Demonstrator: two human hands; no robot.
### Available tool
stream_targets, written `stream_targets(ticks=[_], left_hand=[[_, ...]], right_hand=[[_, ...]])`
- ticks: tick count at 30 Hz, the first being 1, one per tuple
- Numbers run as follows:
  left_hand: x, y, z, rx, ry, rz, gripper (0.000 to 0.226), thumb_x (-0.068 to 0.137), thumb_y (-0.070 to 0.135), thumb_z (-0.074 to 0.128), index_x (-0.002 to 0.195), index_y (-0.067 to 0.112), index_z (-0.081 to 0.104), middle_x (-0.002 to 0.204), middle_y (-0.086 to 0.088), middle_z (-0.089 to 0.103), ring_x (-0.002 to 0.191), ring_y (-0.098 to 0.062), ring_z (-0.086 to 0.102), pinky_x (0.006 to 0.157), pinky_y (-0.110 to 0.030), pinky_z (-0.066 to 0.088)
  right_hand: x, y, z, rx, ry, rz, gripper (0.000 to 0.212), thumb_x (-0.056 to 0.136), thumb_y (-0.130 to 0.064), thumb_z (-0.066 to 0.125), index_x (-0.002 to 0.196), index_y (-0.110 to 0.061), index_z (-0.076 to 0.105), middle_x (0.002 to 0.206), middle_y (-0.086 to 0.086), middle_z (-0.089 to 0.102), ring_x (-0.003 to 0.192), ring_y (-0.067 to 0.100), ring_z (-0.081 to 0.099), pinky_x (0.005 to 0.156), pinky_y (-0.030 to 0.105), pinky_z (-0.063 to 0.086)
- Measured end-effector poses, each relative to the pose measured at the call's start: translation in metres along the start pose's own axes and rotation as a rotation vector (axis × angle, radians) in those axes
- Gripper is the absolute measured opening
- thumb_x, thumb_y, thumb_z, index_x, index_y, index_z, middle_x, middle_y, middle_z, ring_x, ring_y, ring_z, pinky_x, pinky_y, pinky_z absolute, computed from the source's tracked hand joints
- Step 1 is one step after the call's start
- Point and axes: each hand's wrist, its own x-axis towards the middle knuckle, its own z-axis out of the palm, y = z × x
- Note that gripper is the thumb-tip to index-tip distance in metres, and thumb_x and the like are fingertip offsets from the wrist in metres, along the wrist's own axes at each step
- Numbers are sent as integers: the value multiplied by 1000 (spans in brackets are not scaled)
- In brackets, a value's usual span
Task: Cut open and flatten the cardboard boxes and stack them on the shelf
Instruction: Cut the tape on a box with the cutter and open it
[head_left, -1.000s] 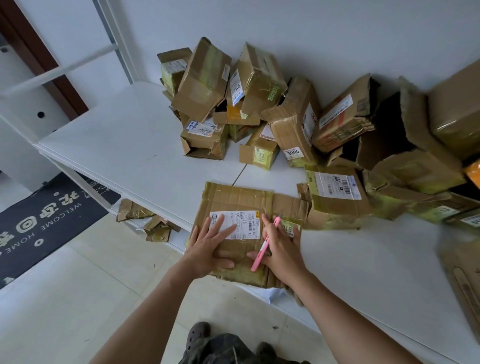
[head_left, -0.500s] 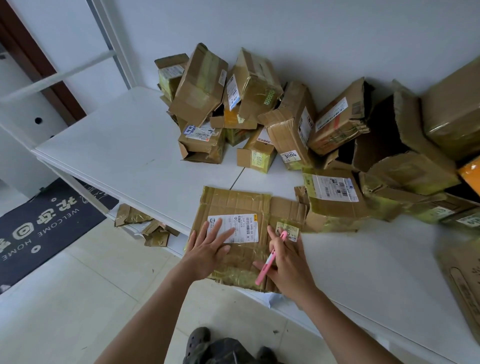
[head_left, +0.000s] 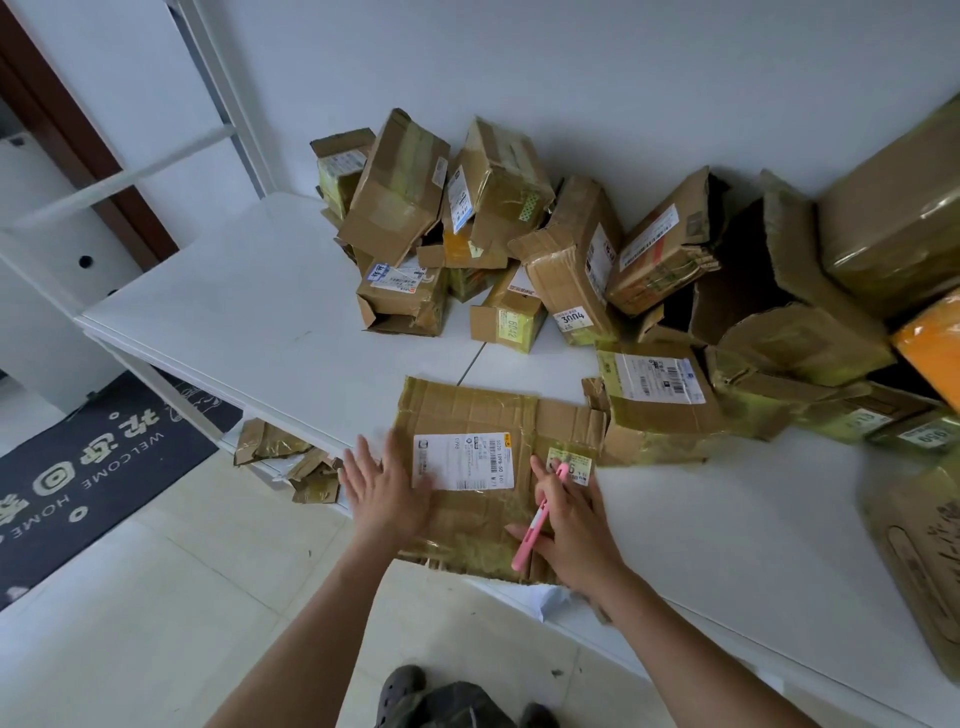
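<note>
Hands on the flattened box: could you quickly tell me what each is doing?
Left hand: open, flat on the flattened box.
Right hand: holding the pink cutter.

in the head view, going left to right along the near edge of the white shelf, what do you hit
dark welcome mat → cardboard scraps on the lower shelf → left hand pressing the flattened box → white shipping label → pink cutter in the right hand → bare white shelf top → large box at the right edge
</note>
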Motion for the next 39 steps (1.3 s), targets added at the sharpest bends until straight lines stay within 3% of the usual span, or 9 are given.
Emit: stream_targets(ticks=[2,4,8,13,20,24,27,30,39], left_hand=[[4,-1,-16,-185,-17,-167,73,97,33,53,154,8,14,156,-25,21,144,-40,19,119,-48,20],[6,-4,-29,-378,-68,-239,54,95,24,58,140,-2,41,124,-18,57,109,-33,57,87,-42,52],[2,-10,-44,-530,-103,-251,24,97,16,58,113,0,66,84,0,65,73,-14,61,55,-26,48],[5,-21,-69,-761,-30,-372,13,97,11,56,106,4,63,98,-12,68,82,-26,66,71,-41,58],[1,-40,-75,-1066,-33,-568,20,94,0,59,113,-4,59,100,-19,63,81,-31,62,67,-38,54],[-19,-22,-54,-733,-420,-450,30,94,25,65,107,-2,60,88,-14,67,67,-26,68,66,-35,57],[-15,-10,-44,-102,-121,-267,67,82,48,74,127,8,44,119,-10,56,107,-29,61,86,-35,50],[-5,3,-42,135,152,13,91,75,47,79,143,20,26,141,-5,34,130,-35,36,107,-43,36],[34,9,-25,390,-74,188,90,82,65,61,154,40,14,164,7,1,145,-35,4,116,-48,11]], right_hand=[[-2,-2,-4,1,-19,-5,92,89,-56,60,158,-22,10,121,-10,51,131,14,40,118,43,22],[-2,-5,-8,30,-41,-9,91,90,-53,61,158,-22,9,115,-13,44,125,15,43,114,39,28],[1,-10,-19,76,-76,-25,64,95,-40,61,142,-10,30,139,-1,48,117,16,54,100,31,37],[11,-28,-31,73,3,-26,71,97,-39,57,152,-20,17,119,-10,43,126,14,46,120,50,7],[37,-51,-28,79,61,-106,64,98,-39,55,147,-7,28,123,-6,49,130,13,47,120,55,9],[48,-50,-22,81,56,-65,44,97,-38,58,123,-5,42,125,3,59,123,20,53,114,48,24],[51,-40,-20,61,-46,-77,64,96,-40,60,141,-3,35,131,1,53,125,21,49,114,45,26],[55,-29,-21,-17,-103,-56,78,93,-46,60,152,-13,22,118,-7,51,119,16,53,121,48,15],[73,-29,-33,-7,-166,22,68,91,-39,66,147,-18,32,118,-10,54,118,20,56,119,46,19]])
